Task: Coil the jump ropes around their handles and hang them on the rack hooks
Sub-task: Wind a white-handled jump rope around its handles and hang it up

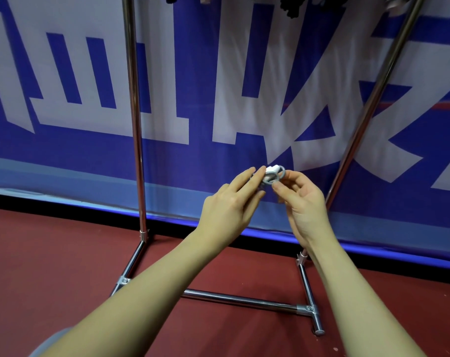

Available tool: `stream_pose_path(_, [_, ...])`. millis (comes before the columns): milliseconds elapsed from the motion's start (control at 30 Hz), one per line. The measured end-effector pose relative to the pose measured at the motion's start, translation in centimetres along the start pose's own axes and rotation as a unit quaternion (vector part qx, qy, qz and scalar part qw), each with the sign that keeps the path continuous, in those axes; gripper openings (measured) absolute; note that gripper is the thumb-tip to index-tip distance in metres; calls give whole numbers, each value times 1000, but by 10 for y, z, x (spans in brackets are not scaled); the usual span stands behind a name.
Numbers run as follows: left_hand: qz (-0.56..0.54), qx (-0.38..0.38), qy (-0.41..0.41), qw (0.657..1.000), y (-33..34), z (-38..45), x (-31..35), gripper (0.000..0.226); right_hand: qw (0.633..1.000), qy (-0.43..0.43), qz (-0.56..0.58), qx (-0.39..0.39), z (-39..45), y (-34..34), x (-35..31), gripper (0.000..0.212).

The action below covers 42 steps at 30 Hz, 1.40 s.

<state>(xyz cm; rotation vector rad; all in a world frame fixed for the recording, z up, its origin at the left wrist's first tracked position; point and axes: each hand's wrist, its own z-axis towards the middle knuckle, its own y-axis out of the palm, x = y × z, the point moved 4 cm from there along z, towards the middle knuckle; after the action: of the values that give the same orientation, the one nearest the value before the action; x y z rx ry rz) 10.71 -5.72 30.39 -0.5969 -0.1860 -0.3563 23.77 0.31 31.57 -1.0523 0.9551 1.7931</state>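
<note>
A jump rope bundle [271,174], grey cord wound around white handles, is held up between both hands in front of the rack. My left hand [231,204] grips its left side with the fingers stretched along it. My right hand [302,202] pinches the grey cord on the right side with thumb and forefinger. Most of the handles are hidden behind my fingers. The chrome rack [137,124] stands just behind, and dark bundles [292,6] hang from its top at the frame's upper edge.
The rack's right upright [365,109] slants up to the right. Its base bar [244,300] and feet lie on the red floor [64,266] below my forearms. A blue and white banner [218,86] covers the wall behind.
</note>
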Motion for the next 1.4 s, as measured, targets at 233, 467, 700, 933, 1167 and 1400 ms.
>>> stream_pose_path(233, [-14, -30, -3, 999, 1, 0, 3, 49, 997, -17, -52, 46, 2, -7, -4, 19])
stream_pose_path(467, [106, 41, 117, 987, 17, -4, 3, 47, 990, -7, -54, 132, 0, -9, 3, 23])
stream_pose_path(700, [146, 48, 91, 984, 16, -6, -5, 55, 996, -12, -27, 88, -6, -4, 2, 16])
stream_pose_path(933, [40, -21, 30, 999, 5, -4, -5, 42, 997, -16, 2, 71, -4, -9, -1, 12])
stream_pose_path(1167, [-11, -56, 20, 998, 0, -4, 2, 43, 997, 24, 62, 34, 0, -5, 5, 8])
stream_pose_path(1400, [49, -36, 47, 997, 8, -6, 0, 43, 999, 24, 14, 38, 1, -7, 10, 11])
